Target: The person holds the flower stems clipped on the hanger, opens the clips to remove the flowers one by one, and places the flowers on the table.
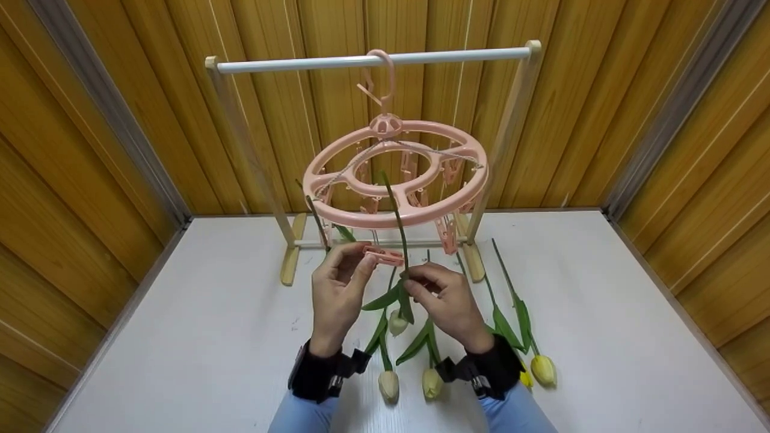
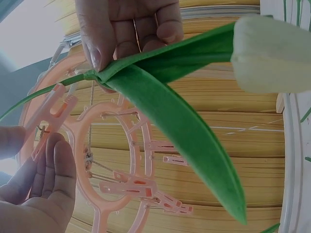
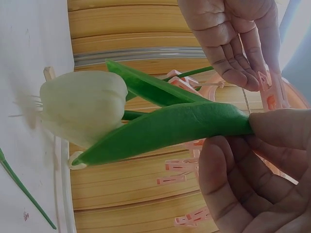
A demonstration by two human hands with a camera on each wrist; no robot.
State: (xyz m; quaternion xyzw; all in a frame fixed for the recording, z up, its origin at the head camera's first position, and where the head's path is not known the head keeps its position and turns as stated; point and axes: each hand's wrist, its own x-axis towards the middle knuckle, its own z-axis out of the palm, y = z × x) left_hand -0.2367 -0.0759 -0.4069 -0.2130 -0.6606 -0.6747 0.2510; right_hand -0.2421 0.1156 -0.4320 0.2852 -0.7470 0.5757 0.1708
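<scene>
My left hand [image 1: 338,294] pinches a pink clothespin [image 1: 385,257] between thumb and fingers below the front rim of a round pink clip hanger [image 1: 361,220]. Just to its right, my right hand [image 1: 448,300] pinches a white tulip [image 1: 398,323] where the leaves meet the stem. The bloom points down and the stem rises past the hanger's rim. In the left wrist view the clothespin's tip [image 2: 59,90] lies close against the stem; whether the stem is between its jaws I cannot tell.
A rack's white rod [image 1: 289,64] carries the hanger, from which several other clothespins [image 1: 446,234] dangle. Another green stem [image 1: 317,222] stands at the hanger's left side. Pale tulips [image 1: 389,386] and yellow tulips [image 1: 543,370] lie on the white table [image 1: 210,337]. Wood-patterned walls surround it.
</scene>
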